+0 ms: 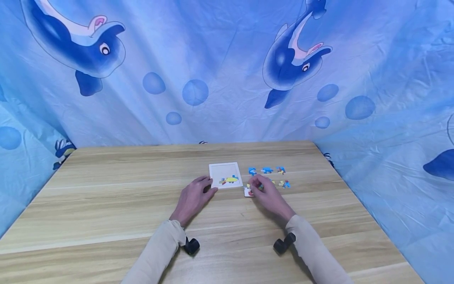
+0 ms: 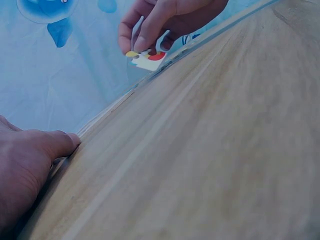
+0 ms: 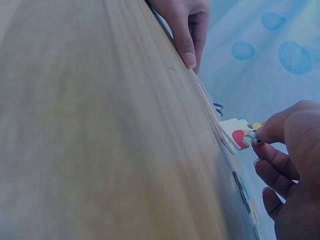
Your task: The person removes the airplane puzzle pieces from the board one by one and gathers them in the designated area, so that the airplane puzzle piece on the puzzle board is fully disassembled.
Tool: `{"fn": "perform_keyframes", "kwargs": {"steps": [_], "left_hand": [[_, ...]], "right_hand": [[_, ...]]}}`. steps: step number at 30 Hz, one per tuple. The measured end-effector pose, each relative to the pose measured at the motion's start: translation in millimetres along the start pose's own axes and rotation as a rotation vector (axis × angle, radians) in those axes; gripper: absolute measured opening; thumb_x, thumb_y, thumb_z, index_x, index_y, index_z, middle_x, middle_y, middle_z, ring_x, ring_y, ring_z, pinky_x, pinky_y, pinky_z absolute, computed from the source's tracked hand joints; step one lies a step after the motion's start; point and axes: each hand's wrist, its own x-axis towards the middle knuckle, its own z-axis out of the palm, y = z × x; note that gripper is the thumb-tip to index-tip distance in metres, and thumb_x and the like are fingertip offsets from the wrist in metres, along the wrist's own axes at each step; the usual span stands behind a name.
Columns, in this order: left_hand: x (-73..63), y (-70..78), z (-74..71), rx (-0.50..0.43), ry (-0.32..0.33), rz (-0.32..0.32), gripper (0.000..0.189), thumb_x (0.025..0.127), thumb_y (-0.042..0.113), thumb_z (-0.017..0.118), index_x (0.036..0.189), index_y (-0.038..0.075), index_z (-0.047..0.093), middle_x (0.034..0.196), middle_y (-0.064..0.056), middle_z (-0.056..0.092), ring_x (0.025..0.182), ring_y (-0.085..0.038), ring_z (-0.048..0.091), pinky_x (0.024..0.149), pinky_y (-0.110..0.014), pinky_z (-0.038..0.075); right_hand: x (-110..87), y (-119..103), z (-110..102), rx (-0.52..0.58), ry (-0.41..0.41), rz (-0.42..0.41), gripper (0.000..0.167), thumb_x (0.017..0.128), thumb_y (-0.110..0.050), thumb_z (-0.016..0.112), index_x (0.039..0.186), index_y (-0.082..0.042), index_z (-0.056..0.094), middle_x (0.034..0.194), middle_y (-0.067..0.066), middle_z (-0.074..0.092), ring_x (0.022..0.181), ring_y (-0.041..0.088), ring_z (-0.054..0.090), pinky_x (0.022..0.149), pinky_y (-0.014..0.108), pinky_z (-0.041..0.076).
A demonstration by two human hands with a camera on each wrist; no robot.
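Note:
A square white puzzle tray [image 1: 224, 170] lies on the table, with a few joined yellow, red and blue pieces [image 1: 231, 180] along its lower edge. My left hand [image 1: 194, 197] holds the tray's lower left corner, thumb at the near edge and fingers along the left side. To the right of the tray, my right hand [image 1: 265, 193] pinches a mostly white puzzle piece [image 3: 235, 131] with red and yellow patches between thumb and fingertips. In the left wrist view this piece [image 2: 150, 61] is tilted, close by the tray's near right corner.
Loose puzzle pieces lie right of the tray in two rows: blue ones [image 1: 267, 170] in the far row, a mixed-colour one [image 1: 285, 184] in the near row. My right hand partly covers the near row. A blue dolphin-print curtain [image 1: 227, 79] hangs behind the wooden table [image 1: 142, 205].

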Motion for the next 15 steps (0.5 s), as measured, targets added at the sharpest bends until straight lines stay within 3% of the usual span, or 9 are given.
{"fn": "perform_keyframes", "kwargs": {"steps": [15], "left_hand": [[0.0,0.2,-0.8,-0.005,-0.006,-0.006,0.036,0.096,0.029,0.077,0.12,0.003,0.077,0.13,-0.019,0.069,0.121,-0.036,0.065,0.095,-0.052,0.055]], "right_hand": [[-16.6,4.9,-14.8,-0.001,0.015,0.049,0.013,0.098,0.001,0.063,0.11,-0.003,0.066,0.095,0.005,0.061,0.089,0.019,0.057,0.077,0.028,0.05]]}}
